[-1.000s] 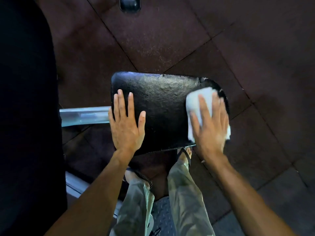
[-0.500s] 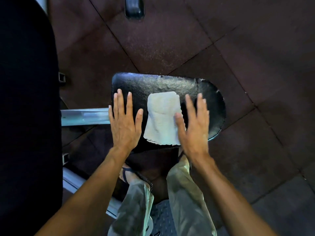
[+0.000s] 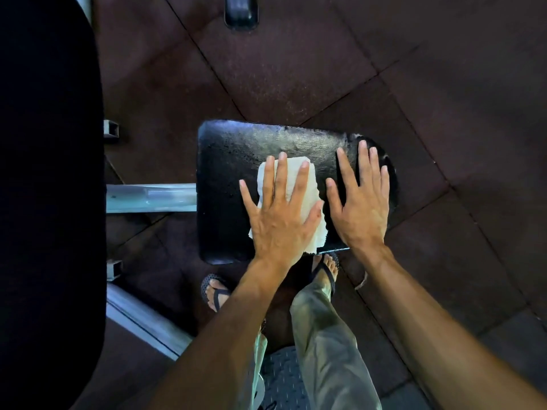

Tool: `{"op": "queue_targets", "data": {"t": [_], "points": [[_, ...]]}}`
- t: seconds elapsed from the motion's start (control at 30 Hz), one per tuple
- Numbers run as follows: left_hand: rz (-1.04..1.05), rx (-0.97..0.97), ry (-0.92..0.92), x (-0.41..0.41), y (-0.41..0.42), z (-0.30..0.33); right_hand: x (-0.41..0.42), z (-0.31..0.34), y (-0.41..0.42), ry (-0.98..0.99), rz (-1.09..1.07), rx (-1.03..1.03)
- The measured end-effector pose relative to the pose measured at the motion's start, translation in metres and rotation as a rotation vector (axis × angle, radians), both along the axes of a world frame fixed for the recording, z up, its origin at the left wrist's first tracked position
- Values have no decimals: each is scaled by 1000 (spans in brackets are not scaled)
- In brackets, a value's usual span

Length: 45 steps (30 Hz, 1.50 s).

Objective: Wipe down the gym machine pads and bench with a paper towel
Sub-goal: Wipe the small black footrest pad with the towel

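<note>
Black seat pad (image 3: pixel 233 161), textured and glossy, lay flat, rounded at its right end. White paper towel (image 3: pixel 299 173), crumpled with ragged lower edge, lay spread at the pad's middle, reaching its near edge, mostly covered by a flat hand.

Under my hands is the black seat pad (image 3: pixel 233 184), a flat cushion with a grained, shiny cover, squared at its left end and rounded at its right. A white paper towel (image 3: pixel 296 170) lies flat on it, pinned beneath my left hand (image 3: pixel 279 214), whose fingers are spread straight across it. Just right of that, my right hand (image 3: pixel 359 202) presses flat on the bare cover, fingers straight, reaching toward the rounded end. A pale metal bar (image 3: pixel 151 198) meets the pad's left edge. Below lies a dark tiled floor (image 3: pixel 296 69), where my sandalled feet stand.
</note>
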<state>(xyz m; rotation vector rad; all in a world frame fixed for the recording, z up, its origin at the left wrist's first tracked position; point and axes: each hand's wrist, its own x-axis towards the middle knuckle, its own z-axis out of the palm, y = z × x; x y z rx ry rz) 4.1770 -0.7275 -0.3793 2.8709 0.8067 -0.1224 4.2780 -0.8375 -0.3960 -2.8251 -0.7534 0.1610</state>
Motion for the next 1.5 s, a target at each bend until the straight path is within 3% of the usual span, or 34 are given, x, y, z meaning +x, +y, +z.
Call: {"op": "queue_targets", "data": {"t": [0.17,0.27,0.37,0.47,0.63,0.8,1.1,1.27,1.43,1.5], "points": [[-84,20,59,-45,38,2,1,2,0,4,6,-9],[220,-62,5,-66,100,-3,-1,0,1,-21,-12,-45],[461,-279,-151,-27,133,-5,-3,-2,2,-24,-1,-74],[401,-306,-203,-9,128,-5,-2,-3,1,-40,-6,-77],[293,-38,-59,7,110,-4,-3,-4,4,-46,-14,-64],[49,0,-29,50,58,-6,-2,-3,2,-45,1,-63],[66,108,81,13,77,5,0,-3,-1,-40,-3,-32],[127,11,45,4,88,13,0,-3,-1,-40,-7,-10],[94,-220,-214,-17,110,17,-1,-4,-1,-41,-14,-11],[37,-129,-198,-23,114,10,0,-4,-1,-41,-15,-7]]}}
